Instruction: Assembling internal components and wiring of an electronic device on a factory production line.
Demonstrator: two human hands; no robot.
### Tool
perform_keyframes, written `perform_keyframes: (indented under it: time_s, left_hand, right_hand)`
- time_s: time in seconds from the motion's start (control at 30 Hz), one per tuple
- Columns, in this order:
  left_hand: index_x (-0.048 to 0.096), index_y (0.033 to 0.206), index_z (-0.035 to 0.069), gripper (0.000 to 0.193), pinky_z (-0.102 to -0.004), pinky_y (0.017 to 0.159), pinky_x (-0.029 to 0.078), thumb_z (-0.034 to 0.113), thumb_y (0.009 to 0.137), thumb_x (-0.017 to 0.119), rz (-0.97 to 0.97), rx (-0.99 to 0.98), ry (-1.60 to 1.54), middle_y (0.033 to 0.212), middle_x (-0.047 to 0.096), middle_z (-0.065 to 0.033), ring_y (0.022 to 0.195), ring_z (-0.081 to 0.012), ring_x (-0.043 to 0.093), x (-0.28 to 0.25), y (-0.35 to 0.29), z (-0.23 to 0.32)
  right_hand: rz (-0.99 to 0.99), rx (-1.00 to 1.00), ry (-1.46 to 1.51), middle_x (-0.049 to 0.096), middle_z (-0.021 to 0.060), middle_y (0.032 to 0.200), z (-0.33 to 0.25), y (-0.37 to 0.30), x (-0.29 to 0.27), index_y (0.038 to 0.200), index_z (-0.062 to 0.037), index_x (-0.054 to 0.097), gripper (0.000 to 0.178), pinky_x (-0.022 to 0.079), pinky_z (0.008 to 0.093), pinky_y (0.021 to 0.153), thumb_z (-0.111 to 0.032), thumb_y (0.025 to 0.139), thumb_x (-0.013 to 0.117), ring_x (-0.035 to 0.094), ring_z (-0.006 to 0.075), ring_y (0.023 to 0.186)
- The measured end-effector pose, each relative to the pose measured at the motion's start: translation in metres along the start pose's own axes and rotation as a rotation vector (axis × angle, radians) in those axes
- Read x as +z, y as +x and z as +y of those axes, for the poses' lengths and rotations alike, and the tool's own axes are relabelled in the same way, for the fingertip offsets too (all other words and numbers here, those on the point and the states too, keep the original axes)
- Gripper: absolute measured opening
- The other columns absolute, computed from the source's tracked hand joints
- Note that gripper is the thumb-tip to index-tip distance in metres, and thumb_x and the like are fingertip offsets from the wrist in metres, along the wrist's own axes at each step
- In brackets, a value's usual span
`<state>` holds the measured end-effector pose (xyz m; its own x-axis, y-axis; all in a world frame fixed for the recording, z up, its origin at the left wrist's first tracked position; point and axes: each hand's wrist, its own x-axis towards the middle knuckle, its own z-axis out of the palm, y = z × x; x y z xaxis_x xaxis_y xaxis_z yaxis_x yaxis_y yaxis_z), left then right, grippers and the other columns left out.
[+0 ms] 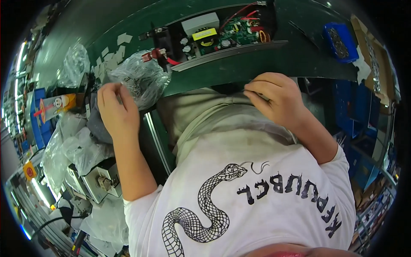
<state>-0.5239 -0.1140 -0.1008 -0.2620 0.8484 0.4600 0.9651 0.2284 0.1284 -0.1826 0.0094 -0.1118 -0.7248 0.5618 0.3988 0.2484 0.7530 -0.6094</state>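
Note:
On the left, my left hand is at the near side of a clear plastic bag with small metal parts in it. Its fingers are bent and closed, and what they hold, if anything, is hidden. My right hand is at the table's near edge with thumb and fingers pinched together. Whatever sits between those fingertips is too small to make out. Beyond both hands lies an open metal housing with a green circuit board, a yellow-labelled transformer and a red terminal at its left end.
A blue tray of small metal parts stands at the back right, beside a cardboard box. Paper scraps and another plastic bag lie at the back left. More bagged items crowd my left side.

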Motion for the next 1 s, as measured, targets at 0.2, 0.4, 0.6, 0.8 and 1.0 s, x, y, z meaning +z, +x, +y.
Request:
perform_keyframes:
  time_s: [0.2,0.4,0.6,0.8,1.0]
  left_hand:
    - [0.062,0.099,0.008,0.023,-0.0409,0.075,0.047,0.004,0.08,0.074,-0.214,0.363,-0.539,0.097,0.065,-0.0088,0.087,-0.0301,0.063,-0.002,-0.022,0.102]
    - [0.063,0.099,0.008,0.021,-0.038,0.071,0.045,0.006,0.081,0.073,-0.225,0.39,-0.467,0.098,0.064,-0.0053,0.086,-0.0246,0.062,0.005,-0.022,0.104]
    - [0.063,0.1,0.008,0.02,-0.0385,0.071,0.046,0.009,0.083,0.072,-0.19,0.419,-0.42,0.1,0.063,-0.0069,0.086,-0.0259,0.062,0.015,-0.02,0.099]
    - [0.062,0.101,0.006,0.021,-0.0415,0.075,0.048,0.005,0.083,0.072,0.018,0.343,-0.455,0.101,0.063,-0.0107,0.086,-0.031,0.062,0.029,-0.009,0.09]
    - [0.062,0.097,0.005,0.019,-0.0414,0.07,0.049,0.003,0.081,0.072,-0.038,0.342,-0.541,0.094,0.064,-0.0114,0.08,-0.032,0.062,0.04,-0.013,0.071]
  right_hand:
    - [-0.182,0.222,0.461,0.071,0.0109,0.09,-0.031,0.024,0.022,0.103,0.001,0.074,0.017,0.052,0.0288,0.064,-0.004,0.087,0.075,0.066,0.0209,0.073]
    - [-0.231,0.42,0.491,0.071,0.0083,0.088,-0.031,0.027,0.032,0.1,-0.0021,0.076,0.012,0.051,0.0271,0.065,-0.005,0.088,0.074,0.063,0.0135,0.072]
    - [-0.182,0.396,0.451,0.07,0.008,0.085,-0.026,0.029,0.045,0.099,-0.0007,0.073,0.011,0.05,0.0275,0.064,-0.006,0.09,0.072,0.063,0.014,0.07]
    - [0.123,-0.032,-0.254,0.072,0.0061,0.084,0.012,0.036,0.074,0.092,-0.009,0.071,0.008,0.054,0.033,0.063,-0.014,0.087,0.074,0.068,0.0266,0.071]
    - [0.188,-0.1,-0.477,0.069,0.0014,0.077,0.021,0.042,0.081,0.089,-0.0116,0.071,0.009,0.053,0.0334,0.059,-0.016,0.084,0.077,0.067,0.0218,0.065]
